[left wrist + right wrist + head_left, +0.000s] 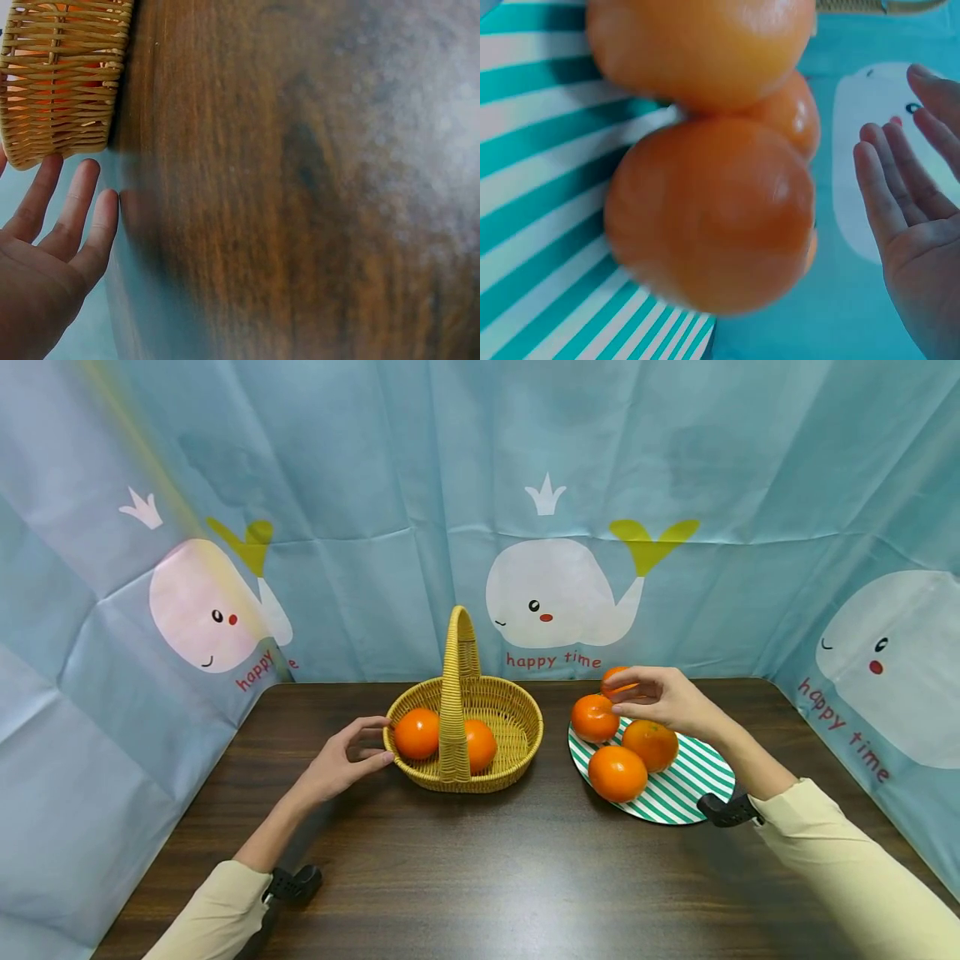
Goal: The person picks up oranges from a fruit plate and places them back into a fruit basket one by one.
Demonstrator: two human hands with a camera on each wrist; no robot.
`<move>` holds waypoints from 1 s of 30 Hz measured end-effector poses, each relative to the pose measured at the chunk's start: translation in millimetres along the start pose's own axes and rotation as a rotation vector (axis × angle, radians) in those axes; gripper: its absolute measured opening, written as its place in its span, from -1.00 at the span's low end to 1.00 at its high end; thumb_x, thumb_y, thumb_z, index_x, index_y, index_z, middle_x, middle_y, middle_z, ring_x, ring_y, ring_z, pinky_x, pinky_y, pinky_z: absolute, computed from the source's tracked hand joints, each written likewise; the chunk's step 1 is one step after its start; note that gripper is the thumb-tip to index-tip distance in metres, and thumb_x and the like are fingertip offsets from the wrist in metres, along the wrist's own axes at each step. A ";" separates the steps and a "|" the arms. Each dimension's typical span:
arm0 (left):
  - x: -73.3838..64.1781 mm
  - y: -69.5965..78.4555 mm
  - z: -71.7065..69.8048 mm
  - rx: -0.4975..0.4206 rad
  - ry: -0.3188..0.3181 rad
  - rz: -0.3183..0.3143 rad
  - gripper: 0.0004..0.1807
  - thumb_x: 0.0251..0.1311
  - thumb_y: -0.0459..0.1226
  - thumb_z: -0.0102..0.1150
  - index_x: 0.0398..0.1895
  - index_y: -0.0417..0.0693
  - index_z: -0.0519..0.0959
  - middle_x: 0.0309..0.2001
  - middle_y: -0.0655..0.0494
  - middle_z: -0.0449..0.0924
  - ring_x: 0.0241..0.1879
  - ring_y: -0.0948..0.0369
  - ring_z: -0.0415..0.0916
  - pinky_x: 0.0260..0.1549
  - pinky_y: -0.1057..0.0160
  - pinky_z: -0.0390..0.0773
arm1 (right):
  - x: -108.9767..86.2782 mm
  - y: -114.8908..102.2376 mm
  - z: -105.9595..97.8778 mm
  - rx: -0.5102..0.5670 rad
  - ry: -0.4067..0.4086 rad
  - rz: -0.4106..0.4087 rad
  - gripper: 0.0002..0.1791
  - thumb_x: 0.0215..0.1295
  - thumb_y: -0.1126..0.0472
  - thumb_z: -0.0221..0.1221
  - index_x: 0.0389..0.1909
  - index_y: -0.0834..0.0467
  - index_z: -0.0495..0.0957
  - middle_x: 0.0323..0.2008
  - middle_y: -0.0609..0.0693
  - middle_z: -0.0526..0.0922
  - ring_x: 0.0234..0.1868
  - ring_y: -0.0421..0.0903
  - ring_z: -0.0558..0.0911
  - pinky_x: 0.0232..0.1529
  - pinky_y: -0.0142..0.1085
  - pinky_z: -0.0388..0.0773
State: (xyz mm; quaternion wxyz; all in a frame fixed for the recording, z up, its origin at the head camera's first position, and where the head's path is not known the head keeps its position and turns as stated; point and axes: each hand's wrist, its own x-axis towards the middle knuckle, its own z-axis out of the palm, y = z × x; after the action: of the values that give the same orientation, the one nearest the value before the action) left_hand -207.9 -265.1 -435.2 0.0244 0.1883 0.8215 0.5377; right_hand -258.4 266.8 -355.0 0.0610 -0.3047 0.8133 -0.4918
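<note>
My left hand point(341, 764) is at the left end of a yellow wicker basket point(528, 727), thumb and fingers spread with their tips right at its rim. In the left wrist view, straight fingers point(75, 206) reach up to the woven side. Two oranges lie in the basket, the left orange point(416, 733) and another orange point(480, 746) partly behind the handle. Over the striped plate point(686, 802), my right hand point(667, 700) hovers with loosely bent fingers and nothing in its grasp. Its fingertips overlap the farthest orange point(617, 673). Nearer are a left orange point(595, 718), a front orange point(617, 773) and a right orange point(651, 745).
Basket and plate stand on a dark wooden table point(480, 860). A light-blue curtain point(360, 602) with whale prints hangs along the table's far edge and sides. The basket's tall handle point(453, 693) arches over its middle. Each wrist wears a black strap point(726, 810).
</note>
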 end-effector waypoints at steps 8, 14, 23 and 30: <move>0.3 0.0 -0.7 -0.004 -0.002 -0.006 -0.41 0.36 -0.30 0.31 0.41 -0.14 0.36 0.37 -0.23 0.31 0.15 -0.27 0.51 0.00 0.16 0.63 | -19.6 7.0 -17.1 -0.062 0.055 0.004 -0.59 0.38 0.36 0.30 0.20 0.37 0.53 0.14 0.38 0.55 0.06 0.15 0.64 -0.05 -0.30 0.65; 0.1 -0.3 -0.4 0.001 -0.004 -0.008 -0.41 0.37 -0.30 0.30 0.41 -0.14 0.36 0.36 -0.24 0.32 0.14 -0.29 0.51 0.00 0.15 0.62 | -34.3 12.7 -26.2 -0.093 0.082 0.028 -0.60 0.38 0.33 0.31 0.19 0.32 0.55 0.10 0.30 0.59 0.04 0.09 0.66 -0.05 -0.34 0.63; -0.3 0.0 -0.2 -0.010 -0.012 -0.005 -0.41 0.36 -0.31 0.31 0.41 -0.12 0.36 0.36 -0.25 0.32 0.13 -0.25 0.53 -0.04 0.16 0.64 | -58.0 30.0 -33.6 -0.065 0.013 0.016 -0.40 0.32 0.44 0.31 0.35 0.35 0.38 0.25 0.22 0.47 0.19 -0.20 0.55 0.08 -0.40 0.54; -0.4 -0.7 -0.6 -0.015 -0.011 -0.003 -0.41 0.36 -0.31 0.31 0.41 -0.12 0.37 0.36 -0.25 0.32 0.13 -0.24 0.54 -0.04 0.16 0.65 | -68.3 41.8 -34.4 -0.061 -0.082 0.063 -0.16 0.27 0.41 0.34 0.51 0.30 0.15 0.44 0.34 0.19 0.28 -0.41 0.36 0.19 -0.14 0.51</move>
State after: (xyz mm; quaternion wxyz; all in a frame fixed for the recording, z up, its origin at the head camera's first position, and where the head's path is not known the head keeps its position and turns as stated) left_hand -207.9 -266.0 -435.7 0.0312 0.1901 0.8175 0.5427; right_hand -235.2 344.8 -386.2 0.1005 -0.3004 0.8340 -0.4518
